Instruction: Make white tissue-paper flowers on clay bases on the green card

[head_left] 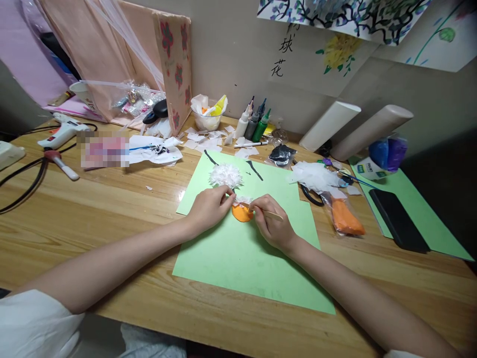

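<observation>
On a green sheet of paper (253,268) lies an orange clay piece (242,214) with a rounded lower edge. Small white paper bits (243,200) sit along its top. My right hand (274,223) grips a wooden craft stick (273,215), its tip hidden by the fingers at the clay's right side. At the clay's upper left, my left hand (212,211) is closed in a pinch; what its fingertips hold, if anything, is too small to make out. Just beyond them is a fluffy white paper flower (225,176). Dark strips (255,170) mark the sheet's far part.
Right of the sheet lie white tissue pieces (316,176), bagged orange clay (346,217) and a black phone-like object (398,219). Behind stand paint bottles (262,125) and a plastic bowl (207,118). A glue gun (65,132) with its cable lies at the left.
</observation>
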Demonstrator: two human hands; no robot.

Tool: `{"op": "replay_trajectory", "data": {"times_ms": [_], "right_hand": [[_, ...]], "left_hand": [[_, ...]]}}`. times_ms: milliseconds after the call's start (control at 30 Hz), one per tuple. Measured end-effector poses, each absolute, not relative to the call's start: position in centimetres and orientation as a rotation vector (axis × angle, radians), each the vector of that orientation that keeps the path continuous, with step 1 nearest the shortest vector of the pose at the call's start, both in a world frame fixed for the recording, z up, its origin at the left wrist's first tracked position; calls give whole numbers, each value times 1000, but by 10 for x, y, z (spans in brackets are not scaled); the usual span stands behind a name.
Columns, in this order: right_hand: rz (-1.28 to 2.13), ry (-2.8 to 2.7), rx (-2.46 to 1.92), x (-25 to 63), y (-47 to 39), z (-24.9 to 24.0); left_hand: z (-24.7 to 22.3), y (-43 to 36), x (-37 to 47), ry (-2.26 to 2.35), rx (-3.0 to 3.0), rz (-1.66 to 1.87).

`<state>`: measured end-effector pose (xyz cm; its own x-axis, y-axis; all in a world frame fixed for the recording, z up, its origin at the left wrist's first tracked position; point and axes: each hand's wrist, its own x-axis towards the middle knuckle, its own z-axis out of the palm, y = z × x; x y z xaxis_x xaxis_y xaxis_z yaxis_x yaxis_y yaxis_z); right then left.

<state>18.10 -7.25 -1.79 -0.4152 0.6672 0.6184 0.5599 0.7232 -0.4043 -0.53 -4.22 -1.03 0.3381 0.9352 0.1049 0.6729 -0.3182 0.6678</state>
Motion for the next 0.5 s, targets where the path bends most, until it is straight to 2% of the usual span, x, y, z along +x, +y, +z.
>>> {"op": "replay_trajectory", "data": {"times_ms": [300,500], "right_hand": [[196,-2104,-770,184,-74,-18],[163,-2133,-832,182,-72,-17]], "left_hand": [[-10,-40,-5,1417,2091,668],[-10,-41,-5,1421,2079,682]]}}
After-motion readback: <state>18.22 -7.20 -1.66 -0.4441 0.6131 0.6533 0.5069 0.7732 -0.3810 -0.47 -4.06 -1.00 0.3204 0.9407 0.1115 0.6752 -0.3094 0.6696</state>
